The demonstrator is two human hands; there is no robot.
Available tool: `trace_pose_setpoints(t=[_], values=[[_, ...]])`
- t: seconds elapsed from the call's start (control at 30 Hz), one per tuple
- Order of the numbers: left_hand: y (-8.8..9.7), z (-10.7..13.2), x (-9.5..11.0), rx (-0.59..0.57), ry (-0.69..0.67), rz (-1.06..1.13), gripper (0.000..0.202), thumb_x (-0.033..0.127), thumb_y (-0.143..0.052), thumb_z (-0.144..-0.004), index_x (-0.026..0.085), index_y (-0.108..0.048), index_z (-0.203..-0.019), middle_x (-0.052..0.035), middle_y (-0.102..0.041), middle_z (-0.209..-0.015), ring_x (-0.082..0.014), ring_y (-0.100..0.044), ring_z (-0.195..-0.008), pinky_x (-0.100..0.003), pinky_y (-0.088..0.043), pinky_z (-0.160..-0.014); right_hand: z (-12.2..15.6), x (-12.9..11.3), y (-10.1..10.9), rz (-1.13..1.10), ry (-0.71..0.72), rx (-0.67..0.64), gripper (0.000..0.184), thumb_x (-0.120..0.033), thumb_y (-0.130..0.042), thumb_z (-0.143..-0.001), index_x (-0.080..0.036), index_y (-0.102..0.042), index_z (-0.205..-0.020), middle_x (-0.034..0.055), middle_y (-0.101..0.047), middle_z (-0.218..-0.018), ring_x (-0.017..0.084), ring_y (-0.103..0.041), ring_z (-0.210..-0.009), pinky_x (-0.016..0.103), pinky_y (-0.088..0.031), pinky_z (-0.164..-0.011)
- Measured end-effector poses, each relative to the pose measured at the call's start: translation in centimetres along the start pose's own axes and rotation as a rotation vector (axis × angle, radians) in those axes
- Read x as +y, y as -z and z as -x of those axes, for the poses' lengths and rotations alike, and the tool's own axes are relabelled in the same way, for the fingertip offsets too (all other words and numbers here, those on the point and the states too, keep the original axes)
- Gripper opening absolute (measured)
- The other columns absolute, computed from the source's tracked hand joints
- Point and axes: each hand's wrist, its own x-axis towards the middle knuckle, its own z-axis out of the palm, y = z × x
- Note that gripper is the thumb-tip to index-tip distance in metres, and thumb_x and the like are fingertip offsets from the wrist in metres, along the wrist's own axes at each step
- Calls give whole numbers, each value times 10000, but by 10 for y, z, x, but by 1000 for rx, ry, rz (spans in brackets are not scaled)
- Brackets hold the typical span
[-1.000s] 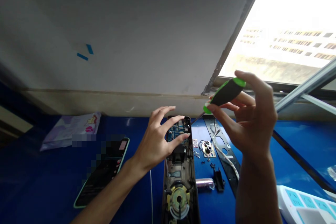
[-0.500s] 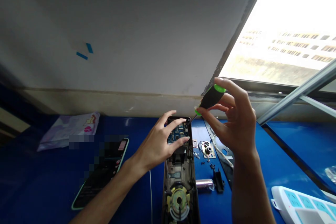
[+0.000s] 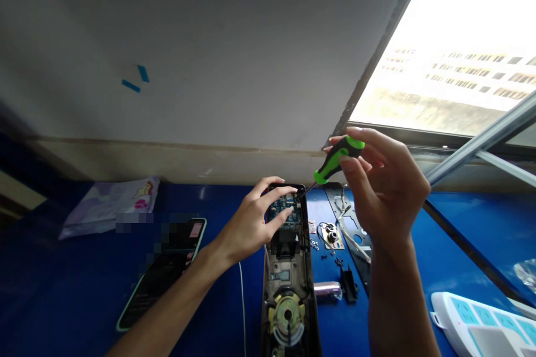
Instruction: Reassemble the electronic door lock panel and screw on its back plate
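A green and black screwdriver (image 3: 333, 165) is in my right hand (image 3: 383, 181), gripped by its handle between thumb and fingers. It tilts down to the left, its tip at the upper right corner of a long dark casing (image 3: 274, 270). My left hand (image 3: 255, 217) spreads over the top end of the casing, fingers apart, resting on or just above the blue circuit board (image 3: 286, 212). Further down in the casing sits a round speaker (image 3: 288, 315). The exact seat of the screwdriver tip is too small to tell.
Right of the casing lie a small camera-like module (image 3: 332, 236), a pink cylindrical battery (image 3: 328, 289), a black plastic bracket (image 3: 348, 284), loose screws (image 3: 338, 262) and a dark plate (image 3: 355, 228). A phone (image 3: 161, 276) lies left, a power strip (image 3: 481, 321) lower right, a wall behind.
My right thumb has slid up the screwdriver's handle and my right hand has shifted slightly right, turning the handle. My left thumb has drawn in a little towards the board.
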Motion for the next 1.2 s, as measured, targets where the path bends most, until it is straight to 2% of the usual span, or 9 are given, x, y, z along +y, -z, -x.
trace_pose_setpoints(t=[0.1, 0.3, 0.4, 0.5, 0.7, 0.87, 0.93, 1.07, 1.2], values=[[-1, 0, 0, -4, 1, 2, 318, 269, -629, -1000, 261, -694, -1311, -82, -596, -1445, -260, -605, -1369, -440, -503, -1195, -1, 3, 1, 110, 28, 38, 386, -197, -776, -894, -359, -755, -1244, 24, -705, -1024, 217, -721, -939, 423, -662, -760], [-1, -1, 1, 1, -6, -2, 303, 254, -611, -1006, 265, -701, -1294, -79, -602, -1435, -253, -614, -1358, -444, -492, -1206, -3, -1, 4, -27, -10, -58, 405, -180, -523, -1036, -340, -692, -1367, 52, -735, -1319, 259, -761, -1092, 500, -675, -866], [-2, -1, 1, 10, -12, -10, 302, 244, -605, -1006, 270, -701, -1291, -78, -609, -1427, -256, -619, -1353, -451, -504, -1196, -3, -3, 5, 4, -2, 24, 369, -169, -704, -941, -372, -755, -1246, 13, -782, -1089, 234, -773, -950, 461, -689, -787], [-2, 0, 1, 13, -15, -20, 304, 230, -595, -1008, 265, -703, -1290, -80, -610, -1426, -255, -616, -1357, -447, -506, -1195, -3, -1, 7, 127, 53, 86, 354, -201, -818, -855, -399, -794, -1147, -2, -702, -893, 191, -708, -794, 384, -651, -665], [-2, 0, 2, 19, -20, -19, 288, 223, -584, -1013, 260, -718, -1266, -81, -613, -1428, -255, -618, -1354, -448, -499, -1200, -3, -2, 9, -8, -22, -73, 402, -223, -567, -1028, -370, -690, -1381, 51, -726, -1349, 275, -752, -1118, 513, -677, -874], [-4, 0, 1, 24, -18, -14, 286, 215, -577, -1019, 247, -721, -1264, -90, -605, -1427, -246, -611, -1360, -441, -485, -1208, -2, -5, 9, 97, -7, 67, 383, -201, -853, -835, -398, -797, -1159, 3, -721, -941, 209, -722, -869, 416, -656, -722], [-3, 0, 1, 26, -20, -16, 283, 217, -579, -1018, 250, -722, -1260, -90, -609, -1418, -248, -614, -1355, -449, -486, -1206, -3, -5, 11, 157, 9, 63, 327, -235, -794, -892, -384, -792, -1183, 19, -712, -961, 218, -721, -904, 422, -655, -746], [-2, 0, 2, 28, -24, -19, 277, 224, -572, -1021, 249, -723, -1253, -91, -617, -1414, -253, -619, -1350, -455, -491, -1201, -4, -6, 12, 45, -26, -59, 406, -205, -573, -1023, -364, -693, -1377, 42, -746, -1303, 272, -754, -1112, 530, -663, -912], [-3, -1, 1, 45, -32, -24, 279, 226, -561, -1022, 250, -731, -1242, -86, -623, -1413, -250, -624, -1345, -442, -496, -1199, -3, -7, 12, 61, -49, 31, 374, -201, -793, -896, -406, -780, -1209, 10, -760, -1022, 230, -745, -907, 465, -670, -764]])
